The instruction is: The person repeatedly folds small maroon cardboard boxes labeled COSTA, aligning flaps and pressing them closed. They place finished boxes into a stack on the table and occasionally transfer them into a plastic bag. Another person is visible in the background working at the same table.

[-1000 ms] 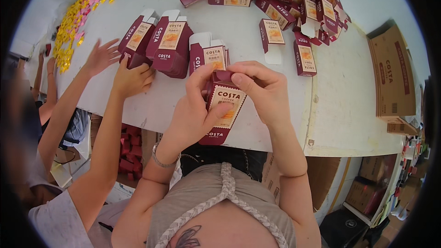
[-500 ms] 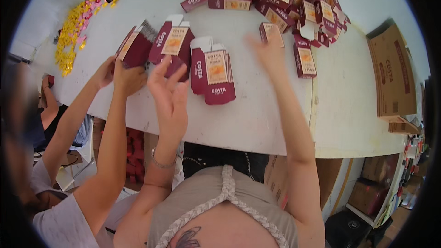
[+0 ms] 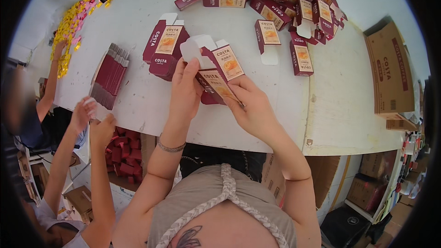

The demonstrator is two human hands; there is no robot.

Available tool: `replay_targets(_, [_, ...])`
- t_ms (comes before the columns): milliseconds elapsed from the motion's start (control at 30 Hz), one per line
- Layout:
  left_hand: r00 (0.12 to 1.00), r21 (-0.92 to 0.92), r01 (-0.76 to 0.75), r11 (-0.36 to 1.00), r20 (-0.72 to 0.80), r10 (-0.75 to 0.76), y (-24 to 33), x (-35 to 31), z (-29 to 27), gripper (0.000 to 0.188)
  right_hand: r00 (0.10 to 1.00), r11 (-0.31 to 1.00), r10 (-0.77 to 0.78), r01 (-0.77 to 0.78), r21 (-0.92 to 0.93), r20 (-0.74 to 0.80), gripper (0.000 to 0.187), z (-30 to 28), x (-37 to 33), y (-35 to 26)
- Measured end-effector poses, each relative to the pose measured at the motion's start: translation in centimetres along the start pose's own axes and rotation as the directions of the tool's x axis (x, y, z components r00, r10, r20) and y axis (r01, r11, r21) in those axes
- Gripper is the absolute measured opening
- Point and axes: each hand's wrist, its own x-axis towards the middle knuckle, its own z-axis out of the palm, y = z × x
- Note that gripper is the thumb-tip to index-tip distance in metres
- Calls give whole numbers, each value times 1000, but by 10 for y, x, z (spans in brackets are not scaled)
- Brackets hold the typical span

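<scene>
A small maroon carton (image 3: 212,80) with an orange picture panel is held above the table between my two hands. It is partly squared out, and white flaps stand up at its far end. My left hand (image 3: 184,87) is closed on its left side, thumb by the flaps. My right hand (image 3: 254,108) grips its right side near the lower end. Beneath it, flat maroon cartons (image 3: 210,98) show only in part. Just left of my left hand lies a stack of flat cartons (image 3: 166,48). Beyond my right hand stands a formed carton (image 3: 268,33) with a white flap out.
A heap of formed cartons (image 3: 271,11) covers the far right. A co-worker's hands (image 3: 94,115) are at the left table edge, near a fanned stack of flat cartons (image 3: 110,76). Yellow and pink packets (image 3: 73,25) lie far left. A brown cardboard box (image 3: 392,69) stands right.
My right hand has come back from the formed carton at the far right, and both hands now hold a carton. The co-worker's hands have left the fanned stack and drawn toward the table edge.
</scene>
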Motion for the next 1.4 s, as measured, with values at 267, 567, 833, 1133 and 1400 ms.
replay_targets(267, [915, -134, 145, 980, 395, -81, 10, -14, 13, 56, 951, 964, 197, -142, 226, -239, 75, 15, 13, -7])
replay_targets(567, [917, 509, -230, 830, 400, 9, 14, -39, 9, 62, 921, 947, 27, 102, 306, -389, 19, 25, 4, 21])
replay_targets(833, [867, 621, -357, 698, 498, 1, 16, -41, 7, 54, 883, 786, 245, 60, 615, -400, 18, 19, 7, -8])
replay_targets(1133, [867, 628, -444, 639, 482, 128, 18, -58, 11, 54, 959, 708, 280, -238, 665, 46, 22, -20, 8, -13])
replay_targets(1400, [941, 769, -293, 568, 336, 31, 8, -68, -4, 37, 980, 918, 126, -173, 356, 152, 35, -17, -19, -14])
